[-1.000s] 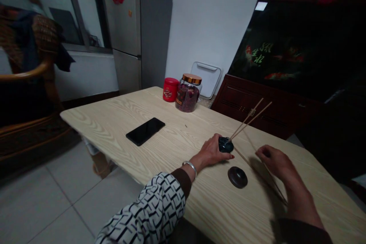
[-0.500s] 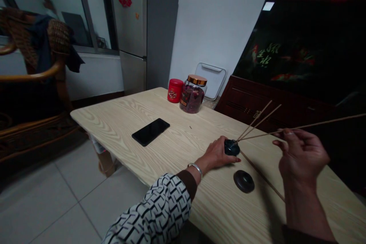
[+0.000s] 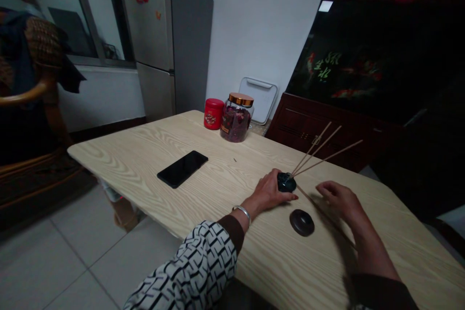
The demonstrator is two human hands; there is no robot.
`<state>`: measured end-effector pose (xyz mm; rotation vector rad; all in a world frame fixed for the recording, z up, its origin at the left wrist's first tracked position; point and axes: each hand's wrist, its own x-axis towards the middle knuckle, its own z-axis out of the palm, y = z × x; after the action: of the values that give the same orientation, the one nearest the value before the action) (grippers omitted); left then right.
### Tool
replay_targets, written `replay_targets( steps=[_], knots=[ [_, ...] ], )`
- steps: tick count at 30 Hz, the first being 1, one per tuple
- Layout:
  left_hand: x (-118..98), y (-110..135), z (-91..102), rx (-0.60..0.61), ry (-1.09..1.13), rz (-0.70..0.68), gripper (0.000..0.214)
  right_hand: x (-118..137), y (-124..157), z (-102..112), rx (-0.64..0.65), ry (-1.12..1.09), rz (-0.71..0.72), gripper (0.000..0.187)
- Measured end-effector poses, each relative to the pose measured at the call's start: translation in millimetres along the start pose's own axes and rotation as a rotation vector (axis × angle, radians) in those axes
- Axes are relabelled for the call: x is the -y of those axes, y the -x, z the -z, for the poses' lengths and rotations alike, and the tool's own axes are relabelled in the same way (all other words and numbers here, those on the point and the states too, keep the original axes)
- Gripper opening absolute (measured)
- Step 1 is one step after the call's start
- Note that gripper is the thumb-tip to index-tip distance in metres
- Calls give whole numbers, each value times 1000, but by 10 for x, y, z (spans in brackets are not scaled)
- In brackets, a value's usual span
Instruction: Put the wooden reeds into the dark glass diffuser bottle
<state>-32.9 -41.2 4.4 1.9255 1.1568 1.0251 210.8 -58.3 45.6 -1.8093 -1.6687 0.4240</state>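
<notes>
My left hand (image 3: 269, 193) rests on the wooden table (image 3: 203, 179) with its fingers closed round a small dark holder (image 3: 286, 182). Three thin sticks (image 3: 319, 152) stand in the holder and lean up to the right. A round dark disc (image 3: 302, 222) lies just in front of the holder. My right hand (image 3: 339, 198) is lowered to the table right of the holder, fingers curled over another thin stick (image 3: 327, 215) lying flat there. Whether it grips that stick is not clear.
A black phone (image 3: 182, 168) lies mid-table. A red tin (image 3: 213, 113) and a glass jar with a copper lid (image 3: 237, 117) stand at the far edge. A fridge (image 3: 163, 34), a wooden armchair (image 3: 29, 106) and a dark cabinet with a fish tank (image 3: 363, 72) surround the table.
My right hand lifted a stick, set it into the holder beside the other two, then dropped back to the table over the remaining stick. My left hand stayed on the holder.
</notes>
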Motion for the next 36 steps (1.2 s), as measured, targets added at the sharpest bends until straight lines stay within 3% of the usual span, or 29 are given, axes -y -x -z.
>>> replay_targets(
  steps=[3,7,11,15,19,23,26,29,31,33,36],
  knots=[
    [0,1,-2,7,1,7,76,-210,35,-36,115,396,-22,15],
    [-2,7,-1,-3,22,-3,73,-102,97,-129,138,586,-73,16],
    [0,14,0,-1,47,1,73,17,97,-157,147,612,-91,15],
    [14,2,-1,11,54,4,74,-19,90,-177,147,581,-101,13],
    [31,-11,10,43,31,0,72,-80,95,-149,101,485,-20,20],
    [34,2,22,72,35,3,75,-16,106,19,-133,336,136,27],
    [30,11,9,47,36,-4,66,146,130,179,-500,107,184,27],
    [27,3,-25,-26,15,37,76,347,161,284,-851,-370,159,23],
    [28,-7,-49,-64,5,60,86,475,180,310,-879,-769,158,21],
    [31,-15,-67,-84,11,47,97,593,199,300,-791,-1041,163,23],
    [36,-22,-77,-73,19,-1,115,744,217,234,-722,-1125,185,26]
  ],
)
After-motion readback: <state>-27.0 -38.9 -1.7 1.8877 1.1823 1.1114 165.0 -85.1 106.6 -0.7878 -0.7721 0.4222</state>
